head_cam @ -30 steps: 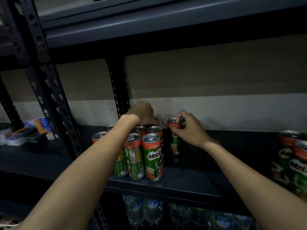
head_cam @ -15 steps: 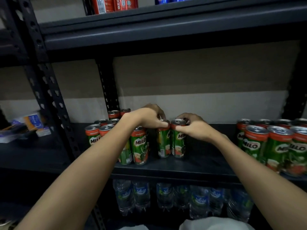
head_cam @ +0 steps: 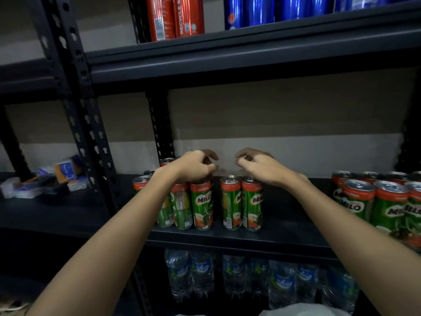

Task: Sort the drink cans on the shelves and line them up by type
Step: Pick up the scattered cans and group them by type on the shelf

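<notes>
Scene: a person faces a dark metal shelf [head_cam: 227, 238], both bare arms reaching in over green Milo cans.
Just changed: half a second ago both hands were down on the can tops; now they are lifted clear of them.
Left hand [head_cam: 193, 166]: hovers above the left group of cans [head_cam: 182, 206], fingers loosely curled, gripping nothing.
Right hand [head_cam: 262, 166]: hovers above the pair of cans [head_cam: 241, 204], fingers also loosely curled and empty.
Pair of cans: stands upright, side by side and touching, near the shelf's front edge, set just beside the left group with a narrow gap between.
Right group of cans [head_cam: 373, 201]: more Milo cans, well apart at the shelf's right end.
Upper shelf: red cans [head_cam: 175, 17] and blue cans [head_cam: 273, 10], each kind grouped together.
Lower shelf: water bottles [head_cam: 227, 277].
Meaning for the task: the pair looks placed and let go; the far right group probably still needs joining to this row.
</notes>
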